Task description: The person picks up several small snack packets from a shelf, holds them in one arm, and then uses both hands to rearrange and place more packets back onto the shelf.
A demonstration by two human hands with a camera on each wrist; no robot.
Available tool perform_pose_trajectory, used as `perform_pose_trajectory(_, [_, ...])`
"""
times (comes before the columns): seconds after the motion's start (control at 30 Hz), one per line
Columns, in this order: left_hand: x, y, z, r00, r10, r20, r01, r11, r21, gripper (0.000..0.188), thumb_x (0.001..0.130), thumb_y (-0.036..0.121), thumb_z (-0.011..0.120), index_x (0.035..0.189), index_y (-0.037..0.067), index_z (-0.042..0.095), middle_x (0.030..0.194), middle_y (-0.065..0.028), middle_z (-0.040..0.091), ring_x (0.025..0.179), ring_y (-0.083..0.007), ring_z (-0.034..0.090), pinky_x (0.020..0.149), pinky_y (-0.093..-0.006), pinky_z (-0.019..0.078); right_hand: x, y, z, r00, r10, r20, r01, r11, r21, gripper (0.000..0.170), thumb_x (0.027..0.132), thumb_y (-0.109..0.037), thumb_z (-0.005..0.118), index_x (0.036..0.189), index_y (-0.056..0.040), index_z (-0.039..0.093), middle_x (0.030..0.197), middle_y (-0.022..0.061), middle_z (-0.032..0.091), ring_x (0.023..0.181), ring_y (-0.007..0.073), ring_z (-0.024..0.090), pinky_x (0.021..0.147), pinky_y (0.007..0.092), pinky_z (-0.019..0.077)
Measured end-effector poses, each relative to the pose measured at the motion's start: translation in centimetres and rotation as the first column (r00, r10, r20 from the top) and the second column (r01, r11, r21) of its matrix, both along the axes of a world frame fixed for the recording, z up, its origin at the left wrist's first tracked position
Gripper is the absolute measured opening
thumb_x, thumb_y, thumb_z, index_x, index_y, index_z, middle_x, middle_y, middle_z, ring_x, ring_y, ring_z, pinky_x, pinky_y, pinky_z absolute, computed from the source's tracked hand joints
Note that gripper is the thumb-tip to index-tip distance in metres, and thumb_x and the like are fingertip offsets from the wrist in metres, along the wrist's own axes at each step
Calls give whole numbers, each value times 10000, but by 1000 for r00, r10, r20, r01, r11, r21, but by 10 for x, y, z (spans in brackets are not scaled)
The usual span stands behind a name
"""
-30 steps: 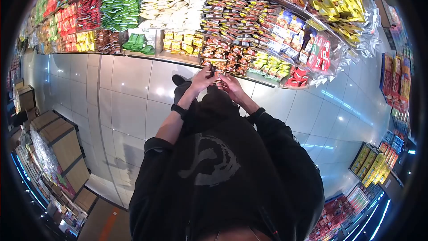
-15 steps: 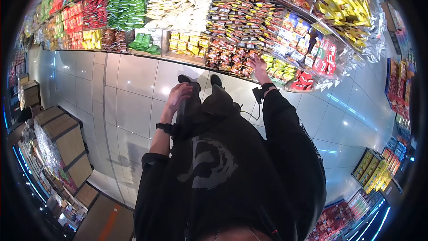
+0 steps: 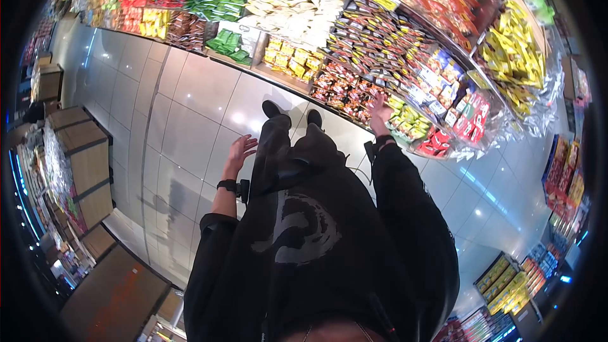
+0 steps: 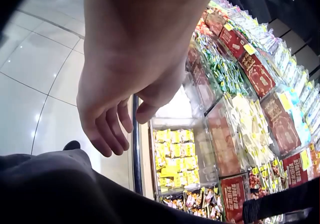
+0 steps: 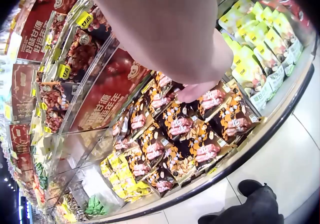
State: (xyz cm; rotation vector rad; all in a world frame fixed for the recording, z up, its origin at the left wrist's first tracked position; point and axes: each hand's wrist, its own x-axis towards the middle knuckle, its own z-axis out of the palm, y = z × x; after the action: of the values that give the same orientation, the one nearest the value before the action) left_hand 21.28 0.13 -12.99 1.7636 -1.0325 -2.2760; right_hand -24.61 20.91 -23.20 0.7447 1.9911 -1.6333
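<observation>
My right hand point(image 3: 380, 113) is over the front bin of small black-and-orange snack packs point(image 3: 345, 88), near its right end. In the right wrist view the wrist covers much of that hand, and its fingertips point(image 5: 192, 91) are right at the upper packs point(image 5: 180, 121), which show nuts and pink bars. My left hand point(image 3: 239, 151) hangs beside the left thigh with nothing in it. Its fingers point(image 4: 112, 129) are loosely bent in the left wrist view, with the shelf edge beyond them.
Green-yellow packs point(image 5: 255, 43) fill the bin on the right, and yellow packs point(image 3: 291, 58) the one on the left. Clear dividers and a dark curved shelf edge point(image 5: 235, 171) bound the bins. Tiled floor point(image 3: 190, 98) and wooden display crates point(image 3: 88, 145) lie to the left.
A second ago both hands met in front of the bin around a small item. They have parted: the left dropped to my side, the right moved rightward over the packs. The head view has turned.
</observation>
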Motion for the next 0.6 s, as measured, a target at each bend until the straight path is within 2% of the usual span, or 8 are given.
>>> perform_pose_trajectory(0.07, [5, -3, 5, 1000, 24, -10, -24, 999, -27, 477, 956, 308, 525, 1291, -28, 478, 1208, -205, 607, 1135, -296, 589, 908, -409, 505, 6, 21, -26, 995, 83, -63, -86, 995, -42, 560, 887, -464, 657, 988, 65, 504, 952, 184, 686, 599, 264, 681, 414, 310, 528])
perform_pose_trajectory(0.13, [12, -7, 11, 1000, 25, 12, -24, 998, -62, 476, 944, 325, 540, 1270, -20, 497, 1199, -197, 614, 1120, -295, 598, 908, -415, 504, 17, 24, -15, 996, 78, 31, -73, 989, -127, 512, 919, -457, 610, 826, 39, 519, 1007, 184, 690, 740, 279, 705, 543, 339, 585])
perform_pose_trajectory(0.2, [28, -11, 6, 999, 46, 14, -45, 996, -72, 479, 932, 337, 558, 1259, -9, 511, 1187, -188, 622, 1106, -289, 607, 904, -418, 505, 20, 34, -24, 975, 175, 138, -163, 983, -89, 529, 968, -485, 498, 1030, 33, 587, 1013, 159, 695, 741, 252, 697, 601, 336, 593])
perform_pose_trajectory(0.27, [44, -18, 2, 997, 73, 17, -72, 994, -84, 480, 925, 344, 569, 1254, -2, 517, 1178, -182, 626, 1105, -283, 608, 897, -421, 506, 33, 38, -22, 968, 154, 196, -139, 986, -92, 503, 973, -481, 486, 1009, 9, 594, 982, 150, 701, 772, 239, 700, 650, 355, 589])
perform_pose_trajectory(0.33, [60, -22, 4, 995, 100, 24, -98, 991, -91, 475, 924, 343, 569, 1246, -2, 521, 1173, -178, 630, 1105, -279, 608, 891, -417, 506, 45, 49, -36, 896, 378, 232, -359, 926, -121, 443, 980, -458, 473, 1004, -29, 586, 967, 136, 702, 782, 220, 693, 676, 370, 576])
perform_pose_trajectory(0.47, [90, -32, 7, 988, 117, 100, -105, 987, -122, 465, 927, 355, 557, 1247, 19, 527, 1170, -174, 633, 1102, -278, 610, 878, -417, 509, 98, 57, -35, 723, 590, 359, -557, 806, -204, 320, 969, -349, 489, 1084, -54, 539, 946, 137, 686, 778, 238, 684, 643, 358, 561])
perform_pose_trajectory(0.57, [126, -19, -10, 992, 97, 78, -88, 989, -118, 475, 921, 386, 562, 1246, 41, 532, 1170, -163, 636, 1096, -271, 613, 848, -430, 524, 134, 56, -33, 488, 808, 331, -807, 562, -182, 293, 936, -315, 561, 1009, -37, 614, 928, 128, 688, 762, 243, 661, 654, 367, 552])
perform_pose_trajectory(0.6, [137, -17, -18, 998, 62, 20, -59, 991, -117, 481, 917, 403, 565, 1245, 52, 535, 1173, -154, 637, 1094, -266, 614, 830, -437, 533, 139, 51, -45, 41, 988, 147, -988, 18, 154, 317, 929, -321, 585, 960, -15, 660, 913, 104, 690, 796, 226, 659, 684, 357, 534])
